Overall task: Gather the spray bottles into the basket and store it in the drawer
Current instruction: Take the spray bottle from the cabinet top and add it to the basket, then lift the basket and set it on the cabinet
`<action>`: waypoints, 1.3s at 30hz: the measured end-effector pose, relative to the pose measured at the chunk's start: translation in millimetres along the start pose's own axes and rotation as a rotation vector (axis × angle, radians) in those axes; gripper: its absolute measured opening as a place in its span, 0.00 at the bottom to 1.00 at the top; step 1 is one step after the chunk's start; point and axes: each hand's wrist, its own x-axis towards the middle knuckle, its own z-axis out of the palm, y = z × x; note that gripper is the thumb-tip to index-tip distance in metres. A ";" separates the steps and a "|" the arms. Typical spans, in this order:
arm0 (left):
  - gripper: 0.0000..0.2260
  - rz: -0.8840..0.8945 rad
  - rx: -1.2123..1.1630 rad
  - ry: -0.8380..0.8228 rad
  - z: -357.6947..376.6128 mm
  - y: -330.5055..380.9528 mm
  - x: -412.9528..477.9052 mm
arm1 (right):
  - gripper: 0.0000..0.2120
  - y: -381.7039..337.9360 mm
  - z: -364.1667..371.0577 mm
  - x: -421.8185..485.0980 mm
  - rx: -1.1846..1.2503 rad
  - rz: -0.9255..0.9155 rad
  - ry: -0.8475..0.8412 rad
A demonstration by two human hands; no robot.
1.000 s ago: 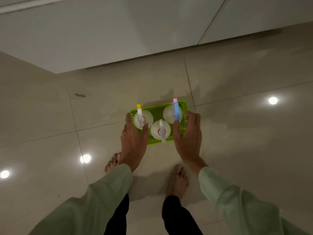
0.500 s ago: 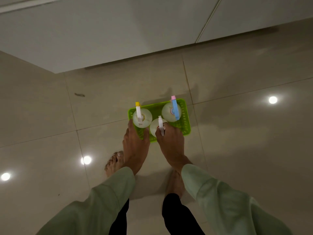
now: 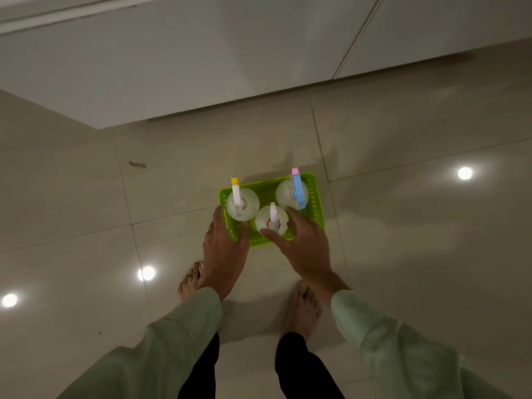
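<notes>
A lime-green basket hangs above the tiled floor in front of me, with three white spray bottles upright in it. One with a yellow-tipped white sprayer stands at the left. One with a blue, pink-tipped sprayer is at the back right. A plain white one is at the front middle. My left hand grips the basket's front left corner. My right hand reaches over the front rim, thumb and fingers around the front middle bottle.
White cabinet fronts run across the top, with a vertical seam at the right and a toe gap along the floor. Glossy beige tiles reflect ceiling lights. My bare feet stand just below the basket.
My right hand left the basket's right side and came over to the front middle bottle, and its fingers have since spread around it. The left hand keeps its hold on the basket.
</notes>
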 end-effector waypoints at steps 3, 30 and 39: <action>0.28 -0.048 0.013 -0.010 -1.0 -12.1 6.4 | 0.29 22.2 -13.0 2.0 0.072 0.104 0.133; 0.26 -0.074 0.023 -0.044 -16.7 -30.4 57.7 | 0.20 45.6 -37.2 64.0 0.187 0.276 -0.047; 0.28 -0.016 -0.068 0.001 -165.0 89.8 -5.7 | 0.20 -89.7 -183.0 45.5 0.192 0.132 -0.027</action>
